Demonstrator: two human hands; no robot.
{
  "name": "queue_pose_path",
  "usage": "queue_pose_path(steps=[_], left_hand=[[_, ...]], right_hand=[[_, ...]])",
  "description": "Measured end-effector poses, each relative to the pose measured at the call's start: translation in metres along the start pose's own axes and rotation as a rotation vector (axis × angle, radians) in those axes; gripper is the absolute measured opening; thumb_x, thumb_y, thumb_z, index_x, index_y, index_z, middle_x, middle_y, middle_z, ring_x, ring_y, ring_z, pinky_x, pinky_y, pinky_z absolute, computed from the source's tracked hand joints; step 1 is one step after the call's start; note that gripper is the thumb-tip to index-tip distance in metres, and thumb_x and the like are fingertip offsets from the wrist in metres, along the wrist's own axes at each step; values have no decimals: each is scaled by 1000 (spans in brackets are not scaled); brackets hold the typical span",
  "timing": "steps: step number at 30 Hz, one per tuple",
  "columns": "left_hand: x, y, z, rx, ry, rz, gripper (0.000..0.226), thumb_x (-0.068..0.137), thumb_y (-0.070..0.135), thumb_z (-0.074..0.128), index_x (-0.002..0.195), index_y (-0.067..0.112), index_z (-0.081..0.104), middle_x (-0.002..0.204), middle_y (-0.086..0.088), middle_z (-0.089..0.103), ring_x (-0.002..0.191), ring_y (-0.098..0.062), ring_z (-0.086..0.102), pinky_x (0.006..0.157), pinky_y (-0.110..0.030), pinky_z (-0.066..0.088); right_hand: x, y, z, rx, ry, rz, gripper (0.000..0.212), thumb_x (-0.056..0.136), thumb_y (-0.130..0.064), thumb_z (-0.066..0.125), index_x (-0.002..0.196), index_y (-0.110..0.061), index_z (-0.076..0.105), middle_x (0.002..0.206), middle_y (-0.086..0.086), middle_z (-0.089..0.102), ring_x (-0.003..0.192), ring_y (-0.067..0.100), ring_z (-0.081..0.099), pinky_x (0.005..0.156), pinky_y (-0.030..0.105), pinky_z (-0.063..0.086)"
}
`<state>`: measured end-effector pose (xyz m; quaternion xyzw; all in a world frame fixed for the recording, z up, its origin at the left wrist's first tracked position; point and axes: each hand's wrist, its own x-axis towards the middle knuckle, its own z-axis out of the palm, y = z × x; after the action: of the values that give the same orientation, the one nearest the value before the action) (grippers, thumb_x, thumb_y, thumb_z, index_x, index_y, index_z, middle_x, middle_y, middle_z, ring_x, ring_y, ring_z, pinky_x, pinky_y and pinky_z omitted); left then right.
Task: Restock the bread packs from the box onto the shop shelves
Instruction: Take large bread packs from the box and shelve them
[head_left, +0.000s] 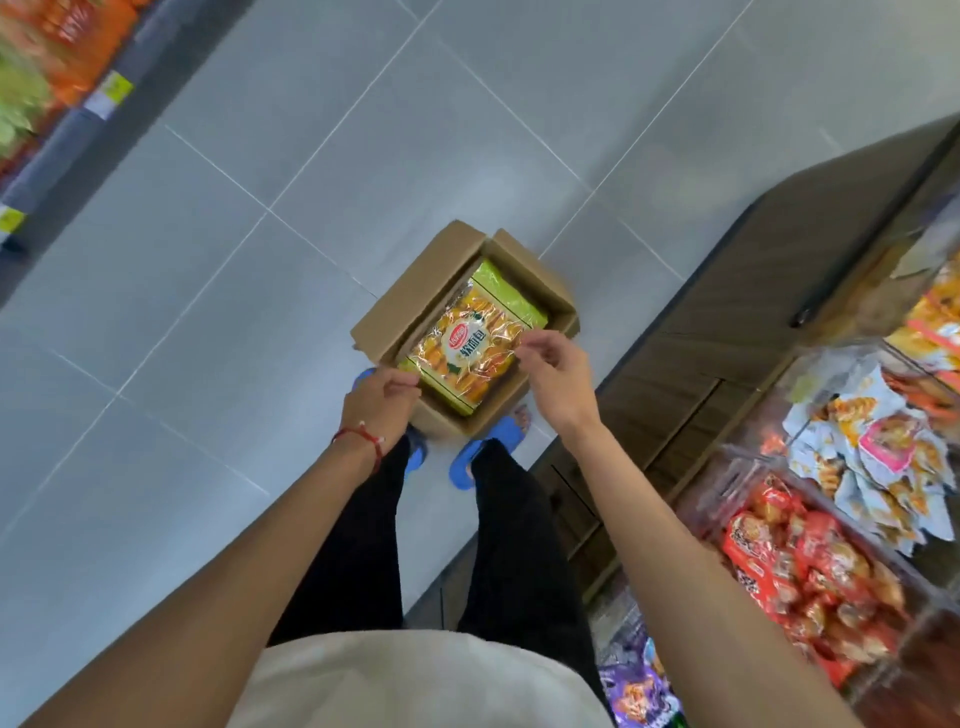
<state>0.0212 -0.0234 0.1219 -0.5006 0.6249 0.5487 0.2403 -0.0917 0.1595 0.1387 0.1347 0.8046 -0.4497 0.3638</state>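
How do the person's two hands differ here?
The left hand wears a red string bracelet at its wrist; the right hand has a bare wrist. The left hand pinches the bread pack at its near corner, the right hand at its side edge. Both hold that pack above the open box.

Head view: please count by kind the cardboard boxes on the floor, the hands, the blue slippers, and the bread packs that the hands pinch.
cardboard box: 1
hands: 2 (left hand, right hand)
blue slippers: 2 (left slipper, right slipper)
bread pack pinched at its ends by both hands: 1
Total: 6
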Motion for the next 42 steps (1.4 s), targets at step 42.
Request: queue_pose_path(steps=[42], left_hand=[[386, -180, 210, -640, 459, -703, 101, 70, 50, 81, 150, 15, 29, 136, -10, 56, 119, -34, 58, 87, -40, 46]], right_hand=[[426, 258, 89, -723, -163, -70, 67, 105, -54, 47, 162, -23, 29, 167, 7, 33, 154, 31, 30, 124, 50, 28]])
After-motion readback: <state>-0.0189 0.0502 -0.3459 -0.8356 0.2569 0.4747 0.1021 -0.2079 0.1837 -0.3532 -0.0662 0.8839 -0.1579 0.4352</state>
